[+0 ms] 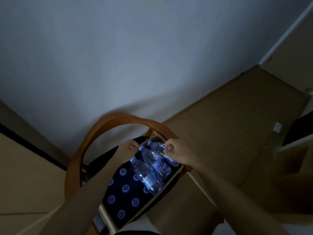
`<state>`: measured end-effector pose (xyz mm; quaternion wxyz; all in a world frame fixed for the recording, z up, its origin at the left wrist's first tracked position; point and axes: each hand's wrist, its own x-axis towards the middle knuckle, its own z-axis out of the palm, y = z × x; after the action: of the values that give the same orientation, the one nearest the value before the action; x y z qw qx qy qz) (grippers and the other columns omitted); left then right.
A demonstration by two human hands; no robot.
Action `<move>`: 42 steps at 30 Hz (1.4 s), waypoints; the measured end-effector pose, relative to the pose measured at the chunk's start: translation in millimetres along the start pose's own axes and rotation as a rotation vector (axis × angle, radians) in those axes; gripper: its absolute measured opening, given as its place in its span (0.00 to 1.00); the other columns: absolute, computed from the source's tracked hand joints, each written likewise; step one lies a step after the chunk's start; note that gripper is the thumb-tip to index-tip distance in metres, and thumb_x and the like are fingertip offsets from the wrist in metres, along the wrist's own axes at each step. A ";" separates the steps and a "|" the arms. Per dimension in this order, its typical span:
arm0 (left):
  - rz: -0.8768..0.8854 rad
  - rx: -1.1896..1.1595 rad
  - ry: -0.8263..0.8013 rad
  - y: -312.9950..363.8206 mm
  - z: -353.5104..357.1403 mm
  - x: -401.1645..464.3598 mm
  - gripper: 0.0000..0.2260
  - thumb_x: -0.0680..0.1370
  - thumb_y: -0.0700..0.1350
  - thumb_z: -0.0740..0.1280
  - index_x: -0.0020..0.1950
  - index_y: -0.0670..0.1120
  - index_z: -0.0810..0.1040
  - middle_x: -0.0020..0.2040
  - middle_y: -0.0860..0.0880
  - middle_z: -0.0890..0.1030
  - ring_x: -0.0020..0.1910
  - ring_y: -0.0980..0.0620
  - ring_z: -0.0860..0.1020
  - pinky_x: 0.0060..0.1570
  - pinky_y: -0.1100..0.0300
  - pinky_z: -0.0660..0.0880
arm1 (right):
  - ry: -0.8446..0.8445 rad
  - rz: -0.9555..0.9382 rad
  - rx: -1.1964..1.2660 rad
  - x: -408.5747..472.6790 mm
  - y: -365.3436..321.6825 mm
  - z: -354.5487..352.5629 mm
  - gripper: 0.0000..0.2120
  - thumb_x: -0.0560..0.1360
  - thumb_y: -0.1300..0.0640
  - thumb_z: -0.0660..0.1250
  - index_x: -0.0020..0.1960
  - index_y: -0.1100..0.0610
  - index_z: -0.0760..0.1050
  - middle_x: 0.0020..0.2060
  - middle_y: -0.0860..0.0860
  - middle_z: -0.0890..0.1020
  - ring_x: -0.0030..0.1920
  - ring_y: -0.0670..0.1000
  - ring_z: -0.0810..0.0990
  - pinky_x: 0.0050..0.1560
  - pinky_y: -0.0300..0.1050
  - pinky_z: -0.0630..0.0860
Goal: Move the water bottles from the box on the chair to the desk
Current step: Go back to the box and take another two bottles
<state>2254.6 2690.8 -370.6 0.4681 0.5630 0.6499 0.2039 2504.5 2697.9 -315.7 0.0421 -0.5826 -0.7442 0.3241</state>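
Observation:
An open box (171,178) with a dark patterned lining sits on a wooden chair (94,133) with a curved back. Three clear water bottles with blue caps lie in the box's far right part. My right hand (179,152) grips the farthest bottle (156,147) around its middle. The middle bottle (157,163) and the nearest bottle (147,177) lie beside it. My left hand (130,145) holds the box's far left rim, its fingers curled over the edge. The room is dim.
The wooden desk (228,133) stretches away on the right of the chair, against the pale wall. A small white item (277,127) lies on the desk, and a dark object (299,128) stands at its right edge. A wooden panel (25,167) fills the left.

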 end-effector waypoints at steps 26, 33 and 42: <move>-0.578 -0.122 0.309 -42.7 75.4 10.4 0.16 0.76 0.47 0.70 0.60 0.43 0.74 0.55 0.45 0.77 0.51 0.46 0.77 0.46 0.61 0.67 | -0.702 -0.383 -0.250 182.1 -0.2 57.3 0.17 0.79 0.51 0.65 0.64 0.57 0.73 0.59 0.55 0.77 0.57 0.53 0.76 0.52 0.41 0.70; -0.699 -0.086 0.220 -36.3 96.3 -11.4 0.10 0.78 0.47 0.66 0.54 0.43 0.71 0.55 0.41 0.79 0.55 0.41 0.77 0.52 0.51 0.71 | -0.681 -0.527 -0.546 191.6 -10.8 82.8 0.18 0.81 0.50 0.61 0.67 0.58 0.67 0.61 0.61 0.71 0.52 0.60 0.79 0.42 0.47 0.70; -0.698 -0.085 0.277 -37.8 86.2 30.0 0.21 0.78 0.45 0.64 0.71 0.47 0.67 0.61 0.39 0.76 0.59 0.40 0.75 0.56 0.54 0.70 | -0.673 -0.598 -0.498 200.7 0.4 77.3 0.11 0.81 0.54 0.60 0.61 0.57 0.72 0.58 0.58 0.72 0.48 0.58 0.79 0.40 0.45 0.68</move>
<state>2308.6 2685.1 -453.1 0.4402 0.2550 0.8506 0.1331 2407.0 2843.9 -439.9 -0.2491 -0.2001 -0.9051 0.2805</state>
